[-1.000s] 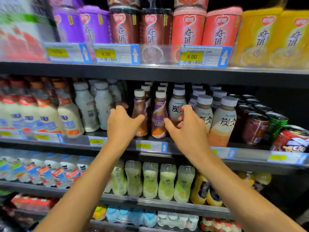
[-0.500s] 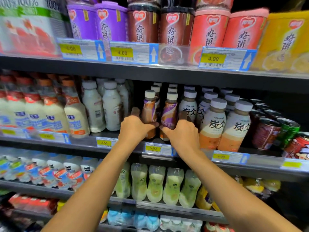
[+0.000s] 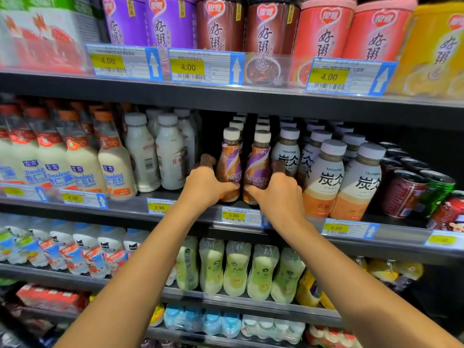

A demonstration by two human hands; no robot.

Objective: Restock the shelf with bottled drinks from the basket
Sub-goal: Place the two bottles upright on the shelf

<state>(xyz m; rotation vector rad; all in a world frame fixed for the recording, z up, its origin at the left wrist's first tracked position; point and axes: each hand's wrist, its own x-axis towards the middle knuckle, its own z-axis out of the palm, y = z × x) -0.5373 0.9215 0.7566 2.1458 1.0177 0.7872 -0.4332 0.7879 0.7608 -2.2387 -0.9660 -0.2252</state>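
Two brown-and-purple Nescafe bottles with white caps stand side by side at the front of the middle shelf (image 3: 190, 209). My left hand (image 3: 206, 184) grips the lower body of the left Nescafe bottle (image 3: 229, 162). My right hand (image 3: 278, 194) grips the lower body of the right Nescafe bottle (image 3: 258, 164). More bottles of the same kind line up behind them. The basket is out of view.
White milk bottles (image 3: 170, 156) stand just left of the Nescafe row, Tanbing bottles (image 3: 326, 177) just right, then cans (image 3: 404, 194). Porridge cups (image 3: 221, 23) fill the shelf above. Green drink bottles (image 3: 236, 270) fill the shelf below.
Both hands dropped from the bottles' shoulders and closed round the two front Nescafe bottles' lower bodies. The view has moved closer to the shelf.
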